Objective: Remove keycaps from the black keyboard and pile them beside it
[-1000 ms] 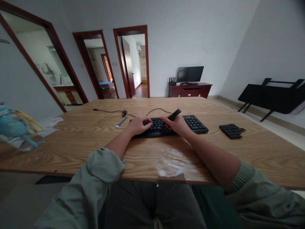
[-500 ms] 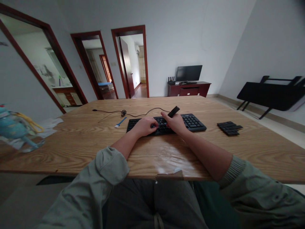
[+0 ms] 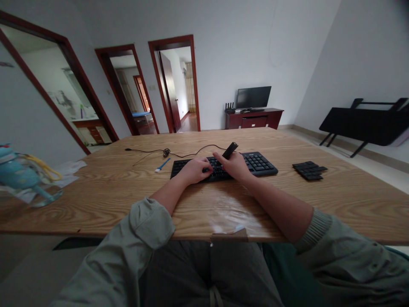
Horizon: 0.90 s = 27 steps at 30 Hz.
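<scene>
A black keyboard (image 3: 260, 164) lies on the wooden table in front of me, with both hands over its middle. My right hand (image 3: 238, 167) is closed around a tool with a flat black handle (image 3: 230, 150), tilted up to the right; its lower end, over the keys, is mostly hidden by the fingers. My left hand (image 3: 195, 170) rests on the keyboard's left half, fingers curled in a pinch. A small dark piece shows at its fingertips, too small to name. A bunch of loose black keys (image 3: 309, 170) lies to the right of the keyboard.
A small blue-handled brush (image 3: 162, 165) lies left of the keyboard. Behind it a black cable (image 3: 185, 154) with a knotted bundle runs across the table (image 3: 105, 196). At the far left are a light-blue object (image 3: 19, 172) with a yellow strap and crumpled papers (image 3: 72, 168).
The black-handled tool now leans a little more upright in my right hand. My left hand has barely shifted, and the small dark piece at its fingertips shows more clearly.
</scene>
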Each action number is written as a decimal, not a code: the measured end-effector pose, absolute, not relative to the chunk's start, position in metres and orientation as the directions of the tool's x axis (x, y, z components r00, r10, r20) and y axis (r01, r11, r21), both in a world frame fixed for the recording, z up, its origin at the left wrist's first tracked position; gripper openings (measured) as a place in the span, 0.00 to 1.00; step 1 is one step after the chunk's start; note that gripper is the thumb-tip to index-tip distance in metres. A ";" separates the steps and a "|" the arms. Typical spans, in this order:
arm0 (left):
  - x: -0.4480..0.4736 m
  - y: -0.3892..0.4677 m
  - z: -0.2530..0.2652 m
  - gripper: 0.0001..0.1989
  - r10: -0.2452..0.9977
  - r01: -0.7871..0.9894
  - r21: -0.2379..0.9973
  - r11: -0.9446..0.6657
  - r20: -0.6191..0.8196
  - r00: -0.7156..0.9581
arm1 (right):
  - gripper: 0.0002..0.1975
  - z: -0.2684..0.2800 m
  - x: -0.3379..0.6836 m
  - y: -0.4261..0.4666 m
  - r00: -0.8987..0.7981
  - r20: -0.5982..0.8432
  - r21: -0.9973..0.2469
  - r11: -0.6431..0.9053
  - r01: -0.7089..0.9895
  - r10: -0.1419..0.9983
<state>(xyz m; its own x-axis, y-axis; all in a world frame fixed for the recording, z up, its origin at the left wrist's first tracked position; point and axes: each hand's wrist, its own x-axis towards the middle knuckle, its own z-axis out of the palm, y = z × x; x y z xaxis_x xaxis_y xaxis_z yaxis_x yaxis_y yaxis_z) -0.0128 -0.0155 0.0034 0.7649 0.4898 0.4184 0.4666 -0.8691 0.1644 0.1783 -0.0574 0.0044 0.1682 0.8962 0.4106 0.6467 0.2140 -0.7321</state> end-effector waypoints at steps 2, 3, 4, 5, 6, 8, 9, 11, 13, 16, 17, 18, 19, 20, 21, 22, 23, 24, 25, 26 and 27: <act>-0.013 -0.015 0.002 0.08 0.486 0.467 0.155 -0.870 0.427 0.763 | 0.31 0.004 0.179 -0.057 0.189 0.378 -0.758 0.186 0.625 0.906; -0.013 -0.015 0.002 0.08 0.489 0.475 0.150 -0.867 0.432 0.757 | 0.31 0.004 0.179 -0.056 0.202 0.362 -0.771 0.171 0.613 0.910; -0.013 -0.014 0.002 0.08 0.496 0.486 0.143 -0.862 0.436 0.751 | 0.31 0.003 0.180 -0.054 0.215 0.349 -0.781 0.156 0.605 0.912; -0.012 -0.014 0.002 0.08 0.503 0.498 0.136 -0.856 0.440 0.744 | 0.31 0.002 0.181 -0.053 0.226 0.338 -0.786 0.142 0.601 0.914; -0.012 -0.014 0.003 0.08 0.510 0.510 0.129 -0.850 0.442 0.738 | 0.31 0.002 0.181 -0.051 0.232 0.330 -0.789 0.133 0.600 0.915; -0.012 -0.014 0.003 0.08 0.519 0.522 0.124 -0.844 0.439 0.733 | 0.31 0.000 0.182 -0.048 0.238 0.330 -0.789 0.129 0.600 0.914; -0.011 -0.014 0.004 0.07 0.519 0.521 0.125 -0.844 0.435 0.736 | 0.31 0.000 0.181 -0.047 0.237 0.334 -0.788 0.132 0.602 0.912; -0.011 -0.014 0.004 0.07 0.508 0.505 0.131 -0.853 0.426 0.748 | 0.31 -0.001 0.181 -0.046 0.236 0.347 -0.783 0.141 0.606 0.908; -0.011 -0.013 0.005 0.06 0.492 0.482 0.138 -0.865 0.424 0.761 | 0.31 -0.001 0.179 -0.046 0.236 0.351 -0.779 0.143 0.611 0.906; -0.011 -0.012 0.004 0.06 0.482 0.463 0.154 -0.873 0.427 0.765 | 0.31 -0.001 0.178 -0.048 0.217 0.349 -0.777 0.153 0.610 0.912; -0.011 -0.012 0.004 0.06 0.482 0.461 0.159 -0.873 0.427 0.765 | 0.31 -0.001 0.178 -0.048 0.204 0.353 -0.773 0.161 0.614 0.913; -0.012 -0.011 0.003 0.06 0.483 0.460 0.164 -0.873 0.426 0.765 | 0.30 -0.001 0.177 -0.049 0.188 0.362 -0.763 0.175 0.622 0.913; -0.012 -0.011 0.002 0.06 0.481 0.455 0.167 -0.875 0.425 0.767 | 0.29 -0.001 0.177 -0.050 0.168 0.377 -0.749 0.193 0.633 0.911; -0.013 -0.010 0.001 0.06 0.477 0.450 0.168 -0.877 0.422 0.771 | 0.28 -0.001 0.177 -0.051 0.147 0.394 -0.733 0.214 0.646 0.907; -0.013 -0.009 0.000 0.06 0.472 0.444 0.168 -0.880 0.419 0.776 | 0.26 -0.001 0.176 -0.052 0.126 0.412 -0.716 0.235 0.657 0.903; -0.013 -0.008 -0.001 0.06 0.467 0.439 0.167 -0.883 0.416 0.780 | 0.24 0.000 0.176 -0.052 0.105 0.426 -0.700 0.254 0.667 0.899; -0.013 -0.008 -0.002 0.06 0.463 0.436 0.164 -0.885 0.413 0.784 | 0.23 0.000 0.176 -0.053 0.085 0.434 -0.688 0.269 0.674 0.897; -0.013 -0.007 -0.002 0.06 0.462 0.436 0.160 -0.885 0.409 0.787 | 0.22 0.001 0.176 -0.053 0.067 0.432 -0.681 0.277 0.678 0.899; -0.013 -0.007 -0.003 0.07 0.462 0.439 0.155 -0.885 0.407 0.788 | 0.21 0.002 0.176 -0.053 0.053 0.423 -0.679 0.278 0.679 0.905; -0.012 -0.007 -0.004 0.07 0.462 0.442 0.149 -0.885 0.404 0.789 | 0.20 0.002 0.176 -0.052 0.039 0.412 -0.680 0.279 0.678 0.910; -0.012 -0.007 -0.004 0.07 0.462 0.445 0.142 -0.884 0.402 0.791 | 0.19 0.003 0.176 -0.052 0.027 0.404 -0.683 0.282 0.674 0.914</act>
<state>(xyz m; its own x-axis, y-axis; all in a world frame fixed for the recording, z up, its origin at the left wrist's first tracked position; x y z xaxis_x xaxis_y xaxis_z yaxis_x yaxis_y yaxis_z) -0.0120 -0.0071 -0.0043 0.7906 0.4621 0.4018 0.4448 -0.8843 0.1418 0.1761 -0.0518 0.0030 0.0265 0.9142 0.4043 0.6736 0.2825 -0.6830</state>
